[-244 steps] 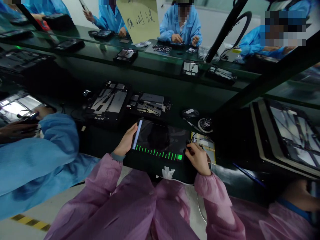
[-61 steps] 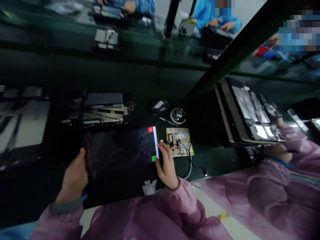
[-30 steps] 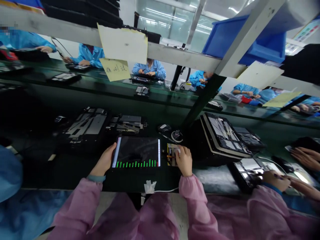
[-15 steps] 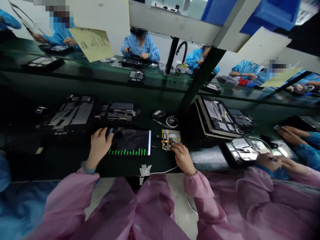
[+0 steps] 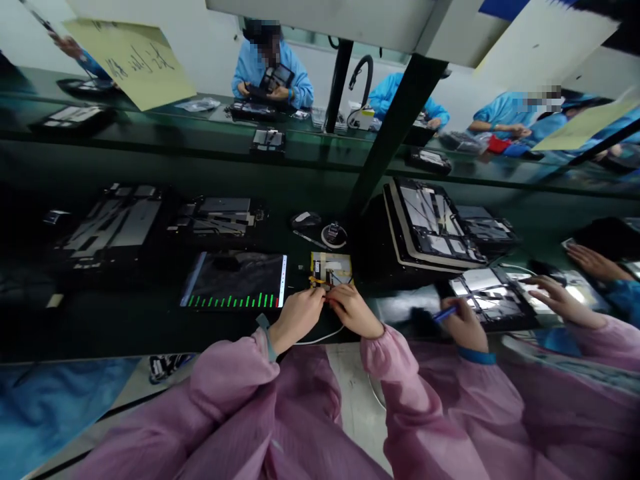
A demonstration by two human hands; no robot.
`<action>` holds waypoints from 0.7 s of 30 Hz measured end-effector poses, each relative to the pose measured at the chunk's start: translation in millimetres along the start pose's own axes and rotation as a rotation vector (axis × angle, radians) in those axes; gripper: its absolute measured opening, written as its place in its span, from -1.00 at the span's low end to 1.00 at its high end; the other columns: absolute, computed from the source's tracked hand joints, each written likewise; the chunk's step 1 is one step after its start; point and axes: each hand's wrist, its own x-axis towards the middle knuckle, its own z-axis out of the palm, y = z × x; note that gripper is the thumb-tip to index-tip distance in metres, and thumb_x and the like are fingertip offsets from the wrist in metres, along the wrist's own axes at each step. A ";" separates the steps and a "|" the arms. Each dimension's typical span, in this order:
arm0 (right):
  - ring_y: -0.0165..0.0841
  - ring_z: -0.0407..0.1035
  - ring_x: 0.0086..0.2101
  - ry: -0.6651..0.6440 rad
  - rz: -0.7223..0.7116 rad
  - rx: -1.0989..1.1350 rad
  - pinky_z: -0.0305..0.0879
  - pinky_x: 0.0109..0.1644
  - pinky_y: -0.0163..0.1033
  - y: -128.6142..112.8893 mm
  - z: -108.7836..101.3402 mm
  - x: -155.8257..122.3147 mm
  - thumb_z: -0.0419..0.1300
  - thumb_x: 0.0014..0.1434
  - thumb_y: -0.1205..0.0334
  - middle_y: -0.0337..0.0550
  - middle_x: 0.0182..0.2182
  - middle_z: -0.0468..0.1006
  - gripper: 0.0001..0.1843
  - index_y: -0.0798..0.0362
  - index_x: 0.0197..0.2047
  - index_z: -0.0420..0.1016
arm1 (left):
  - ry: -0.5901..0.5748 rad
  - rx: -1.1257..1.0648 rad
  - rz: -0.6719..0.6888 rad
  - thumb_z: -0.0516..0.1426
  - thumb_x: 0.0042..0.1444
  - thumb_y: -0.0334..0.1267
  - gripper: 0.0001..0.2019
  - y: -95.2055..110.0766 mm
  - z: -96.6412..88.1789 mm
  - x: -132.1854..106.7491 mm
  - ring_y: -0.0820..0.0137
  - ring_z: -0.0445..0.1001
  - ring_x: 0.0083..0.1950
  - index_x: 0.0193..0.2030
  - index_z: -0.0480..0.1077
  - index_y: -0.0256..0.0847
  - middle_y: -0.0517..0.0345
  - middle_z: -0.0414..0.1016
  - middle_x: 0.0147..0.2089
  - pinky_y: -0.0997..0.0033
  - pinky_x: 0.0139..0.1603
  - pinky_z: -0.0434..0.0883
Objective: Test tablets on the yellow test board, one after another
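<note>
Your left hand (image 5: 299, 317) and right hand (image 5: 354, 310) bunch fingertips together at the near edge of the board (image 5: 341, 261), grip hidden. Tugging could tear its ribbon (image 5: 317, 281).

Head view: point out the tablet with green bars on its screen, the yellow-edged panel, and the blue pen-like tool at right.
Tablet (image 5: 236, 275), head view: dark centre of its screen.
Yellow-edged panel (image 5: 334, 265), head view: middle of its upper face.
Blue pen-like tool (image 5: 445, 313), head view: its exposed shaft.
</note>
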 end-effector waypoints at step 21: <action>-0.22 0.36 -0.05 0.060 -0.014 0.083 0.23 0.09 0.00 5.2 -2.2 -0.2 0.06 0.21 0.38 -0.09 -0.18 0.55 -0.79 0.03 -0.26 0.53 | -0.092 -0.220 -0.074 0.05 0.18 -0.34 -0.56 -11.7 -15.8 -3.1 0.34 0.50 -0.32 0.21 0.29 -0.15 0.17 0.52 -0.36 0.39 -0.25 0.38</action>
